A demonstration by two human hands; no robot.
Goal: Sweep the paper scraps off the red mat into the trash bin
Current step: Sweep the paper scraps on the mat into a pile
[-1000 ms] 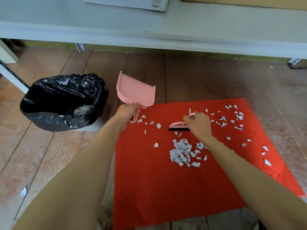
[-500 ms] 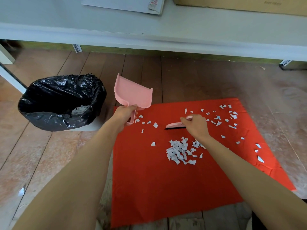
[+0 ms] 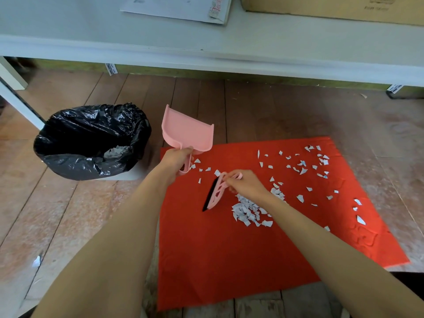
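Observation:
A red mat (image 3: pixel 229 253) lies on the wooden floor. White paper scraps are strewn over its far part, with a dense pile (image 3: pixel 249 211) near the middle and loose bits (image 3: pixel 307 161) at the far right. My left hand (image 3: pixel 176 160) grips the handle of a pink dustpan (image 3: pixel 187 134), held up above the mat's far left corner. My right hand (image 3: pixel 245 183) holds a pink brush with black bristles (image 3: pixel 214 193), angled down onto the mat just left of the pile. The trash bin with a black bag (image 3: pixel 91 141) stands left of the mat.
A white table (image 3: pixel 206 51) with papers and a cardboard box (image 3: pixel 332 8) spans the far side, its leg (image 3: pixel 16 97) at the left. A stray scrap (image 3: pixel 36 261) lies on the floor at the near left.
The brush has turned from lying crosswise to pointing down toward me and shifted left of the pile. The dustpan has stayed raised at the mat's far left corner.

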